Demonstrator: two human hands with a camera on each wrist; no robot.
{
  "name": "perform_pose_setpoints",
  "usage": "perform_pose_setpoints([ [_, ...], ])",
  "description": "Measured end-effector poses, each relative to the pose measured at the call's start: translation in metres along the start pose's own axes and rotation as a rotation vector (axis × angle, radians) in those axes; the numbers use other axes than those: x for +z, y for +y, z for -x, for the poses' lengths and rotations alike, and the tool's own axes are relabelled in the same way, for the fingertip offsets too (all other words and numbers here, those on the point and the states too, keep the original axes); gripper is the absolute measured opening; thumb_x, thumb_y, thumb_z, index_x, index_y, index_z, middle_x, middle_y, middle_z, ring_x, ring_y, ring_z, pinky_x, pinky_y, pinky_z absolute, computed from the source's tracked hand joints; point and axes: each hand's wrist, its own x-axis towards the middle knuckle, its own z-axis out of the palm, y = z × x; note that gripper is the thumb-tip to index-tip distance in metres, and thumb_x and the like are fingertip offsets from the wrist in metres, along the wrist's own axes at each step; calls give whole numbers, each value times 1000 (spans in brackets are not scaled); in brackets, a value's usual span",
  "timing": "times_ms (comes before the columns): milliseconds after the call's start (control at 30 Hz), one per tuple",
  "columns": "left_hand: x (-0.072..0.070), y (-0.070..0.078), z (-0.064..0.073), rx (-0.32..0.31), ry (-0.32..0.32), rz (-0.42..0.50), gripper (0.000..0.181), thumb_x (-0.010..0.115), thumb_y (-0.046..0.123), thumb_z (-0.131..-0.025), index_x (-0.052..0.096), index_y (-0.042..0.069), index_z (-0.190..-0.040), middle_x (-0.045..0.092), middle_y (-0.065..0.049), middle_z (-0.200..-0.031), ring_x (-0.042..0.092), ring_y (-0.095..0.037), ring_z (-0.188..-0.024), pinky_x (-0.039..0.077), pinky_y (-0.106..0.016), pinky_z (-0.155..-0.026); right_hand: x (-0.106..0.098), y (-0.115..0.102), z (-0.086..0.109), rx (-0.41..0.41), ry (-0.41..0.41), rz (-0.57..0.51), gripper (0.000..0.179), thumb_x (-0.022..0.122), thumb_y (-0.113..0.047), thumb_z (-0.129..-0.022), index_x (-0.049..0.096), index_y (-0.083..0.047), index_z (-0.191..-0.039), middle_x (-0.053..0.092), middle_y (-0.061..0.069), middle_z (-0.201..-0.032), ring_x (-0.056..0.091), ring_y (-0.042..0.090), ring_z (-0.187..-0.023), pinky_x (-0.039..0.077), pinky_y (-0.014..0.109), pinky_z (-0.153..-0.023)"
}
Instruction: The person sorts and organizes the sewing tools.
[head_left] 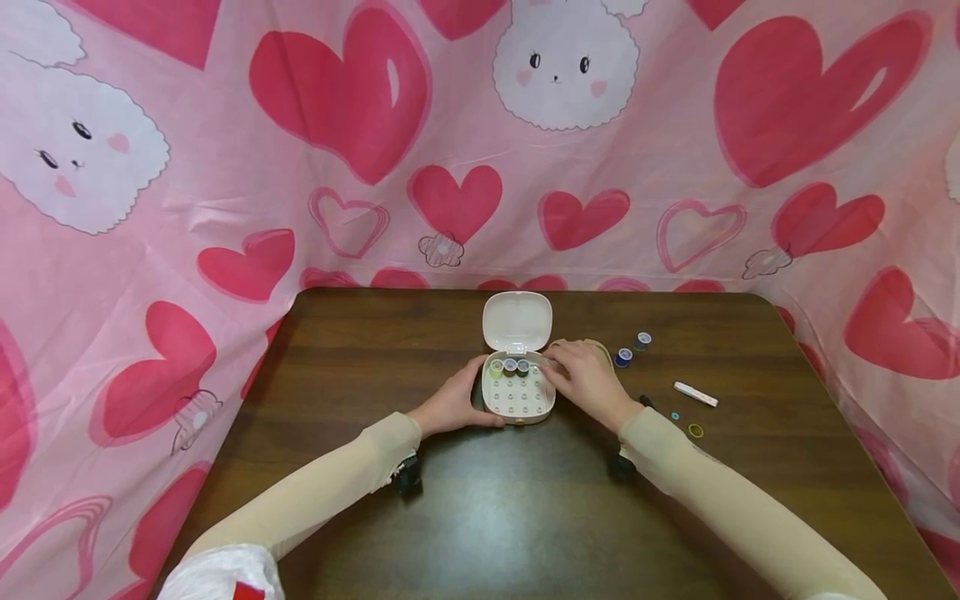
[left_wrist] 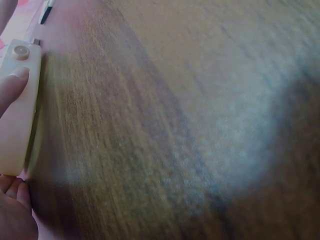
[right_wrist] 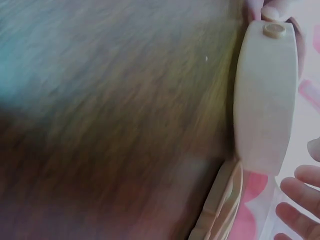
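Note:
A cream sewing box stands on the table with its lid raised at the back. Three thread spools, one a yellow-green spool and two dark, fill part of the back row; bare pegs show in front. My left hand grips the box's left side, its thumb pressed on the front near a round button. Over the box's back right corner is my right hand. In the right wrist view its fingers are spread, and nothing shows between them.
Right of the box stand a blue spool and a grey-blue spool. Nearer lie a white stick, a small blue ring and a yellow-green ring. A pale curved rim shows behind my right hand. Patterned cloth hangs behind the table.

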Motion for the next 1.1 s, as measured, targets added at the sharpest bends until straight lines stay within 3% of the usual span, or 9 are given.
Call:
perform_pose_setpoints([
  [167, 0, 0, 1, -10, -2, 6, 116, 96, 40, -74, 25, 11, -162, 41, -10, -160, 42, -26, -145, 32, -48, -122, -8, 9, 8, -49, 27, -39, 24, 75, -19, -97, 77, -7, -118, 76, 11, -116, 69, 30, -105, 47, 55, -102],
  [333, 1, -1, 0, -6, -3, 13, 117, 96, 40, -73, 26, 11, -162, 41, -10, -160, 42, -27, -145, 32, -49, -122, -18, 19, 18, 11, 29, -50, 32, 78, -19, -95, 76, -7, -124, 74, 14, -123, 66, 38, -118, 45, 60, -104],
  [700, 0, -4, 0, 11, 9, 9, 117, 97, 40, -72, 27, 10, -161, 43, -11, -158, 44, -27, -143, 34, -48, -120, -31, 37, 37, 107, 61, -75, 28, 79, -16, -94, 77, -2, -118, 75, 15, -114, 66, 34, -103, 51, 57, -95],
  [933, -2, 2, 0, -1, -5, 9, 117, 97, 39, -72, 26, 9, -161, 42, -14, -159, 43, -30, -144, 33, -50, -120, -40, 51, 45, 87, 123, -53, 31, 83, -11, -88, 76, 1, -116, 76, 18, -111, 70, 37, -100, 55, 58, -88],
  [1100, -3, 4, 0, -5, -2, -2, 118, 97, 39, -73, 26, 10, -162, 42, -13, -159, 43, -30, -144, 34, -49, -120, -45, 59, 50, 108, 116, -35, 32, 83, -12, -89, 76, 0, -117, 76, 17, -110, 69, 37, -99, 55, 58, -86],
])
